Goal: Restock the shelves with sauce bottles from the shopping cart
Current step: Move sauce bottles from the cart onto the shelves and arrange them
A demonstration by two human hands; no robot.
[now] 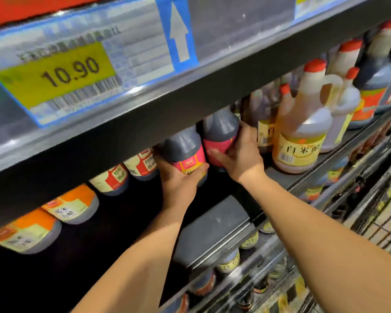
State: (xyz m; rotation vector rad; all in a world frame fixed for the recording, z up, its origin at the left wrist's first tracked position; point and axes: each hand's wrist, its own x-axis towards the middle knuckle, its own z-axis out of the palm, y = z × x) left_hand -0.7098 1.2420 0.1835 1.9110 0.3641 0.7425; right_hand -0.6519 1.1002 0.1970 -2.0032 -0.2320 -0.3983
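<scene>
Two bare hands are reached up and forward into a supermarket shelf, each wrapped around its own dark sauce bottle with a pink label. The left hand (178, 177) is cupped under and around the lower body of the left bottle (185, 150), with the thumb laid across its label. The right hand (239, 152) is clamped on the right bottle (219, 136), fingers spread over the label from the right side. The two bottles are held side by side, touching or nearly so, with their long axes running away from the viewer and up under the shelf edge (190, 105), so the caps are hidden. The right bottle is further in and looks closer to being set down; the left is judged to follow into the dark gap just beside it. To the left, a row of orange-labelled bottles (72, 204) is seen; to the right, pale vinegar jugs (303, 136) with red caps. Above, a yellow price tag (54, 75) reads 10.90. At the far right, wire mesh is seen, probably the shopping cart (382, 222).
</scene>
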